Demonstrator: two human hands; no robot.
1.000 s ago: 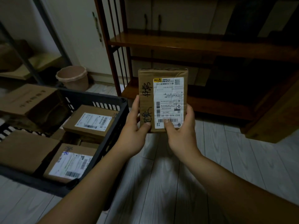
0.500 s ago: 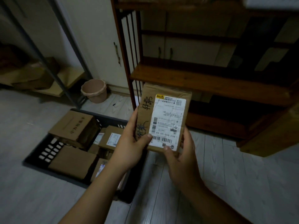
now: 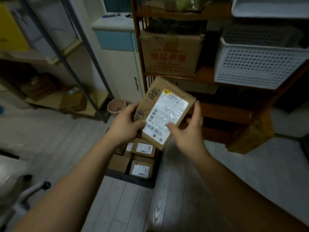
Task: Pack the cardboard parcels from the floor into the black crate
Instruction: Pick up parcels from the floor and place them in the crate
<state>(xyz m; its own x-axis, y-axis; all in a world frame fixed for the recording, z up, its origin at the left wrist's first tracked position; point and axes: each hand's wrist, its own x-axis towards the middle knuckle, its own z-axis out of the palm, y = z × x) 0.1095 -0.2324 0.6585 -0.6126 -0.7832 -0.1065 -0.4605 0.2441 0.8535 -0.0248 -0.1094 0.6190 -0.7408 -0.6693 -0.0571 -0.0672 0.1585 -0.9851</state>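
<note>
Left fingers [image 3: 140, 122] clamped on the lower left edge of the flat cardboard parcel [image 3: 164, 111], thumb across its printed face and the rest hidden behind; left hand [image 3: 124, 122] bearing it, by the look of things, alone; right fingers [image 3: 197, 108] spread and apart, thumb tip at the lower edge of the white shipping label [image 3: 164, 115], palm of the right hand [image 3: 189, 133] open just beside the right edge, contact there too blurred to tell; parcel held in mid-air at centre frame, tilted with its top corner leaning toward the upper right, handwriting down its left margin; probably light and fairly stiff, being thin, flat and carried by one hand; glossy label likely slippery, so bare cardboard along the long edges looks the better hold, thumb on top and fingers beneath; corners likely to crush if dropped on end; directly below, at lower centre, the black crate [image 3: 133, 179] on the pale plank floor [image 3: 117, 206], already carrying several labelled parcels [image 3: 142, 168] side by side; little free room visible there, so laying this one flat on top seems the likely fit; behind, upper right of the frame, a wooden shelf [image 3: 209, 77] with a large carton [image 3: 170, 52] and a white perforated basket [image 3: 257, 62]; small pink bin [image 3: 116, 107] left of centre.
</note>
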